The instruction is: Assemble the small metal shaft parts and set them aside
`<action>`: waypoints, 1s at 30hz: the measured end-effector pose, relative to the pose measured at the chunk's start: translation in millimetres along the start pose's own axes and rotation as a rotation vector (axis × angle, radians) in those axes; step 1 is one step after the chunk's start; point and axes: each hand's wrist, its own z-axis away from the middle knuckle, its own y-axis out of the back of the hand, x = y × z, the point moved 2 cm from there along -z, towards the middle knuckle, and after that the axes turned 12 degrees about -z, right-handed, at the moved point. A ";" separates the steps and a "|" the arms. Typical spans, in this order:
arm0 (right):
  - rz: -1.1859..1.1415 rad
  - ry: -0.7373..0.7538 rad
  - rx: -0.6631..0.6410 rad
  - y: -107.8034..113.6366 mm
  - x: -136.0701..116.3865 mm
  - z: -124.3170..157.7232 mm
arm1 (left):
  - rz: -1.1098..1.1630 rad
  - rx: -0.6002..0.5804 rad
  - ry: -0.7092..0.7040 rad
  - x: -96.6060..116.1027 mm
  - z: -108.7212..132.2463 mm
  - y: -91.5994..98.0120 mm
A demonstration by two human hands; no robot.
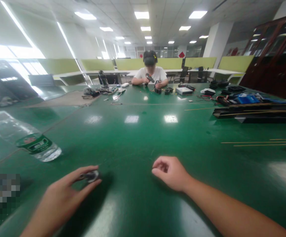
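Observation:
Pinched between the thumb and fingers of my left hand is a small dark, round part with a shiny metallic face; its exact kind is too blurred to make out. The hand holds it just above the green tabletop, over its own shadow. To the right, my right hand rests on the table in a loose fist, with the fingers curled toward the thumb and nothing visible in it. A clear water bottle with a green label stands left of my left hand, looking tilted in this wide view.
Across the table a person in a white top holds a tool with both hands, among small dark parts. Black trays and a blue bag are piled at right. Thin rods jut over the right side. A blurred-out item lies lower left.

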 end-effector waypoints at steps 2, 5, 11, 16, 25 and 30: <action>-0.037 0.005 0.004 0.3 0.4 0.4 | 0.094 -0.078 -0.162 36.3 -21.6 -17.8; -0.135 0.028 0.009 2.7 1.3 -0.3 | 0.285 -0.193 -0.356 103.2 -44.5 -43.4; -0.373 0.056 0.078 11.9 5.1 -5.7 | 0.642 -0.228 -0.338 159.3 -55.6 -84.5; -0.218 0.073 0.019 9.5 -1.5 -2.9 | 0.832 -0.292 -0.249 140.9 -50.2 -96.8; -0.171 0.078 -0.009 10.5 -4.9 -0.4 | 0.913 -0.340 -0.251 140.5 -49.0 -96.2; -0.217 0.055 -0.017 10.2 -1.4 0.9 | 0.885 -0.383 -0.219 141.1 -47.4 -96.1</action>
